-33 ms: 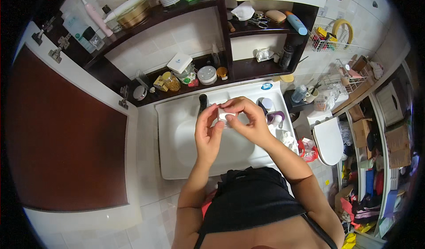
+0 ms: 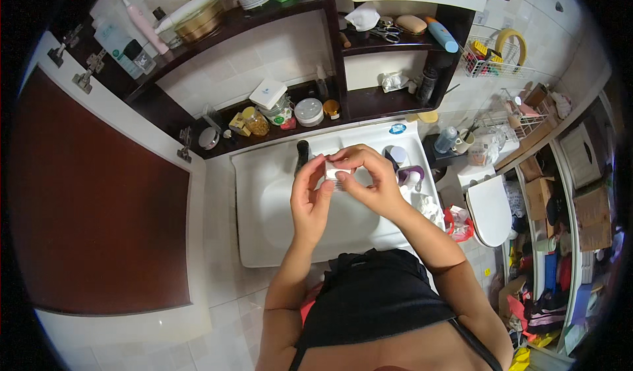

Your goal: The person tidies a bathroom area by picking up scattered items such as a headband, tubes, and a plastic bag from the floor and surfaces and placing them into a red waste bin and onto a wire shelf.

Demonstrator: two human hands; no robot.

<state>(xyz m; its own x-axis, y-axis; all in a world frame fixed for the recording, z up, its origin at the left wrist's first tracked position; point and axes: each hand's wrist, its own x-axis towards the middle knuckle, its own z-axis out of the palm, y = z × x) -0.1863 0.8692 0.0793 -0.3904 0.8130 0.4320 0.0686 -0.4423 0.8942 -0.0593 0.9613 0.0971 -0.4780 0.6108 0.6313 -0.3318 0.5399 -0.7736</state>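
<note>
Both my hands hold a small white box (image 2: 333, 169) above the white washbasin (image 2: 264, 249). My left hand (image 2: 308, 198) is closed on the box's left side, fingertips at its far edge. From the right, my right hand (image 2: 370, 180) grips it, with the thumb pressed on its near face and the fingers curled over the top. The fingers hide much of the box. Just beyond my left hand stands a dark faucet (image 2: 302, 152).
On the basin's right ledge are a white-lidded jar (image 2: 397, 154), a purple item (image 2: 413, 172) and crumpled white tissue (image 2: 430, 207). Dark shelves (image 2: 369, 105) with jars and bottles line the back. A toilet (image 2: 489, 211) stands right; a brown door (image 2: 99, 206) is left.
</note>
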